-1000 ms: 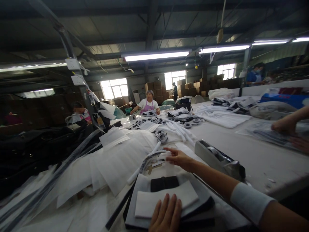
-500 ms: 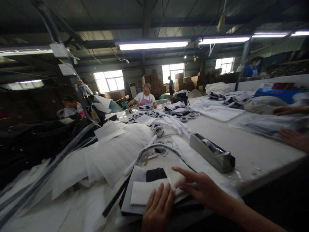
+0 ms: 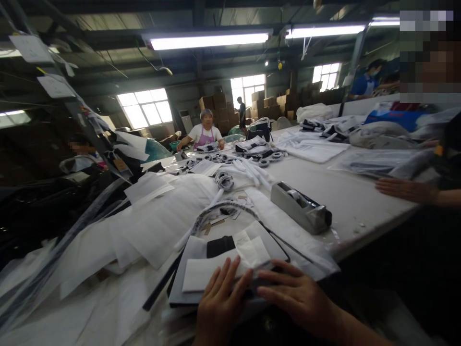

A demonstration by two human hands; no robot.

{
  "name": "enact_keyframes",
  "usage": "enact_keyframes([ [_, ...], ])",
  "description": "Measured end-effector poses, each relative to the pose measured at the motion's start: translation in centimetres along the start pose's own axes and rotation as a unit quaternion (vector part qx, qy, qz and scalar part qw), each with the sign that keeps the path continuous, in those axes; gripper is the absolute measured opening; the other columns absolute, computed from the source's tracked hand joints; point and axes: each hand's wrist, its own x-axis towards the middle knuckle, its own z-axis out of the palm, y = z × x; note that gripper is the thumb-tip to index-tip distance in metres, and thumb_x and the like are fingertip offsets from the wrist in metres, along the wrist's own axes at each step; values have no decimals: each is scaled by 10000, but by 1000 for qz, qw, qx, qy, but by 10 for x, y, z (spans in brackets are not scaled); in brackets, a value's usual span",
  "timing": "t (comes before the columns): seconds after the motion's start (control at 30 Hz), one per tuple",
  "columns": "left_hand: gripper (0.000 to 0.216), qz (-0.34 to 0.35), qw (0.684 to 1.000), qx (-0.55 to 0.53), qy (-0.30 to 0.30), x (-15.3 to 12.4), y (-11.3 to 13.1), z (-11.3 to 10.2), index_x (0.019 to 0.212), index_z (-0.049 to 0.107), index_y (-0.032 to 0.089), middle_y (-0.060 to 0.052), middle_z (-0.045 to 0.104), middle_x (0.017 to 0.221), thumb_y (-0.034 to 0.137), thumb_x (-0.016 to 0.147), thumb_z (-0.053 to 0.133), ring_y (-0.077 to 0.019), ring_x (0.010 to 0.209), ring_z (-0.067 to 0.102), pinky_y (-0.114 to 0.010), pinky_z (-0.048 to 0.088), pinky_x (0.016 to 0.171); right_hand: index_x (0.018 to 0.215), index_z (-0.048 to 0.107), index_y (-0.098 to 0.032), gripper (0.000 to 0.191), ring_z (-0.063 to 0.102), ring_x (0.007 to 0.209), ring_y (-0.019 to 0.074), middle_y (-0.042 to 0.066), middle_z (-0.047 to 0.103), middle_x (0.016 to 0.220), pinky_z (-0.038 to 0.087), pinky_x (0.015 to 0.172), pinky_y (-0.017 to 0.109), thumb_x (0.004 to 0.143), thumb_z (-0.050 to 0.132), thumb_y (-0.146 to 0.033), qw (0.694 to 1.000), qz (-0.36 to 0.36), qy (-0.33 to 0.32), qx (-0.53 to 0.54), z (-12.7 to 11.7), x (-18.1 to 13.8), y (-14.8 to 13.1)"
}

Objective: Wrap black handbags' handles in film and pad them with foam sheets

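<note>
A flat dark bag-like piece (image 3: 173, 299) lies before me, with a plastic-wrapped handle loop (image 3: 230, 205) arching from its far side. White foam sheets (image 3: 201, 275) cover its top, folded around a black strip (image 3: 220, 246). My left hand (image 3: 224, 295) rests flat on the near part of the foam, fingers stretched out. Beside it, my right hand (image 3: 300, 293) is open, its spread fingers over the near right edge of the piece. The near edge is partly hidden by both hands.
A grey tape dispenser (image 3: 298, 206) stands to the right. Thin white foam sheets (image 3: 154, 216) are heaped at left. Wrapped rolls (image 3: 225, 181) lie farther back. At right, a co-worker's hand (image 3: 406, 191) is at the table edge near plastic-bagged goods (image 3: 382, 163). Another person (image 3: 206, 132) sits across.
My right hand has come down from a raised pinch-like pose to lie at the near edge, fingers spread. The foam flap now lies folded down. My view has shifted slightly; the co-worker moved closer.
</note>
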Motion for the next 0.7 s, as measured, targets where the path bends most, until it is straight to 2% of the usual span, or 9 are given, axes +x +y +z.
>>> enact_keyframes([
  [0.07,385,-2,1000,14,-18,-1,1,0,1374,537,322,-82,582,1401,331,994,474,-228,1224,612,-365,533,959,1296,563,-154,343,613,1199,152,42,744,1125,343,1180,387,967,522,-65,1000,12,1,16,-7,-8,-6],
  [0.1,407,2,999,18,-32,-2,1,0,1395,513,319,-76,560,1424,319,989,487,-233,1243,597,-369,528,972,1280,573,-152,338,640,1159,152,49,747,1112,396,1149,362,959,518,-61,999,40,15,17,-11,-14,-9],
  [0.17,436,24,998,22,-59,-3,-1,0,1424,477,299,-26,543,1441,295,988,491,-246,1279,564,-379,514,998,1238,594,-157,316,680,1075,148,58,748,1082,495,1049,284,946,520,-61,988,143,67,2,-15,-29,-15],
  [0.23,439,38,997,22,-69,-3,-2,0,1433,465,277,24,548,1432,298,995,477,-257,1291,550,-386,503,1012,1183,616,-186,264,704,990,144,47,745,1039,553,934,223,953,531,-88,962,248,114,-22,-15,-48,-21],
  [0.3,436,34,997,20,-64,-3,-3,2,1428,472,268,43,556,1421,334,997,469,-259,1277,561,-387,502,1005,1144,630,-211,207,713,916,147,36,736,999,580,856,213,972,534,-147,942,308,129,-32,-9,-65,-27],
  [0.47,495,19,996,14,-91,0,-8,7,1463,419,257,43,524,1449,365,984,486,-264,1306,532,-402,506,1002,1156,628,-220,200,692,919,190,52,708,1002,599,817,288,982,532,-199,933,342,105,-36,18,-81,-38],
  [0.57,547,5,996,8,-89,4,-13,10,1483,385,255,36,539,1439,396,969,509,-266,1294,544,-408,530,976,1202,613,-217,254,660,1012,228,74,687,1095,578,894,363,956,563,-177,923,370,95,-45,31,-73,-36],
  [0.7,560,-15,994,0,-109,8,-18,10,1502,345,275,32,541,1440,373,973,499,-260,1299,540,-406,549,959,1202,635,-225,359,620,1082,289,93,659,1177,533,949,451,855,698,-155,897,438,42,-41,39,-54,-28],
])
